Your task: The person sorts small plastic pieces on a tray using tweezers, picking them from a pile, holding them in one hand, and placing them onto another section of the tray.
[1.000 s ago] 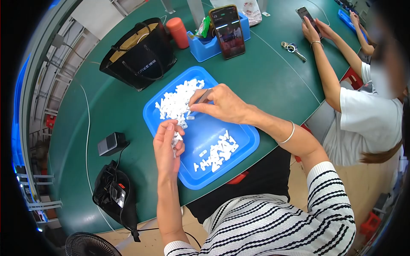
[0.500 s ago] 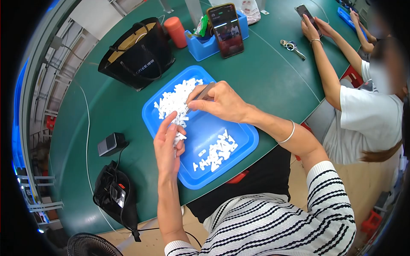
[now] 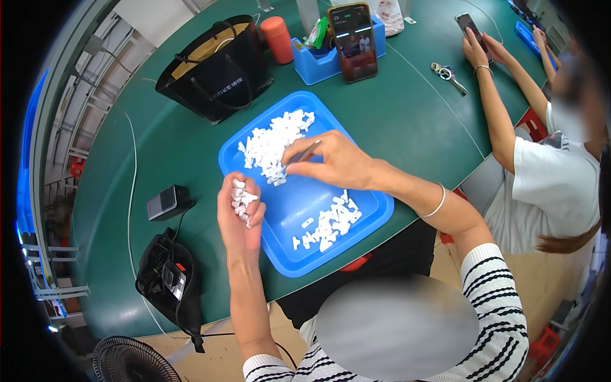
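Observation:
My left hand (image 3: 233, 223) is curled around several small white plastic pieces (image 3: 243, 198) at the left edge of the blue tray (image 3: 280, 262). In my right hand (image 3: 338, 163) is a pair of tweezers (image 3: 310, 151), pinched between thumb and fingers; their tips are hidden by the hand. This hand hovers at the lower right side of a large pile of white pieces (image 3: 272, 141) in the far part of the tray. A smaller, looser group of the same pieces (image 3: 334, 223) lies in the near right part.
Behind the tray stand a black bag (image 3: 219, 76), a red bottle (image 3: 277, 39), a blue holder (image 3: 312, 67) and a propped phone (image 3: 354, 44). Keys (image 3: 449, 77) lie to the right, near a person holding a phone (image 3: 474, 35). A black pouch (image 3: 168, 283) and a small dark box (image 3: 168, 202) are at left.
My left hand has drawn back leftward from the pile and turned, showing the white pieces in its palm. My right hand stays near the pile with the tweezers. The view has shifted slightly.

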### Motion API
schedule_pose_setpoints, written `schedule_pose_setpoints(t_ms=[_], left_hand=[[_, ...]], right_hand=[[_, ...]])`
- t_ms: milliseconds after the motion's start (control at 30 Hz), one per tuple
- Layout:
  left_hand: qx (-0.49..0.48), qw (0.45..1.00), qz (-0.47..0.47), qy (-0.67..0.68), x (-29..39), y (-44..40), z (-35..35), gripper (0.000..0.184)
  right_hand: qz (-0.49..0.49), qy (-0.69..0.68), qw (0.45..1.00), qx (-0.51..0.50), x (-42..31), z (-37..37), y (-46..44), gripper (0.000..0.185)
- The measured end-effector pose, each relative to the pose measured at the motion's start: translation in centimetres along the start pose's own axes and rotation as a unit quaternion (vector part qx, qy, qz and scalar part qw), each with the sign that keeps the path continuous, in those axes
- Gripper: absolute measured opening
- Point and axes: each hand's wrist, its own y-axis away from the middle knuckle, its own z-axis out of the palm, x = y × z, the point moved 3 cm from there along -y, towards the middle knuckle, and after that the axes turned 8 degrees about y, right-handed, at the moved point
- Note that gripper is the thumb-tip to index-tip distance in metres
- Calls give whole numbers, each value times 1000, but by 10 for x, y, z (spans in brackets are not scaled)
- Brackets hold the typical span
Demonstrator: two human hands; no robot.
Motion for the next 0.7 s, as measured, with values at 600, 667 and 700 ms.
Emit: schedule_pose_setpoints(t_ms=[600, 667, 700], left_hand=[[50, 954, 16, -297, -17, 5, 17, 22], [46, 940, 15, -339, -18, 5, 17, 19], [45, 939, 15, -339, -19, 5, 16, 19]], right_hand=[[20, -58, 997, 42, 4, -12, -1, 20], [53, -157, 985, 44, 6, -11, -1, 20], [54, -156, 985, 46, 6, -10, -1, 20]])
